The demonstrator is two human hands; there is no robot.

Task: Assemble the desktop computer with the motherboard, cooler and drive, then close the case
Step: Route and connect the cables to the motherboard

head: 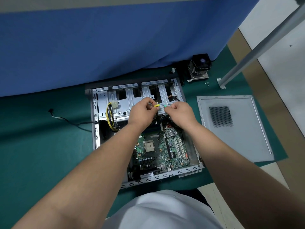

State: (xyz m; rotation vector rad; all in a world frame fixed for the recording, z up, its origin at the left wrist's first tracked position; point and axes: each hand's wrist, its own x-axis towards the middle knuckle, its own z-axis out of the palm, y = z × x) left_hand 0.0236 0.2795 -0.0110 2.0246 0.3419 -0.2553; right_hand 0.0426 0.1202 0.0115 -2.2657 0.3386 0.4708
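An open desktop case (94, 116) lies flat on a green mat. The green motherboard (158, 151) sits inside it, its bare CPU socket (149, 146) showing. Above the drive cage (122, 104), my left hand (142, 113) pinches a yellow connector (156, 105). Close beside it, my right hand (179, 113) pinches a green connector (165, 106). Black cables run from both plugs down into the case. The cooler (199, 67), a black fan on a metal heatsink, stands on the mat beyond the case's far right corner.
The grey side panel (234, 128) lies flat to the right of the case. A yellow-and-black power cable (109, 116) with a white plug rests on the cage. A loose black cable (69, 121) trails left. Small screws (207, 83) lie near a metal leg (257, 52). Blue cloth (99, 47) hangs behind.
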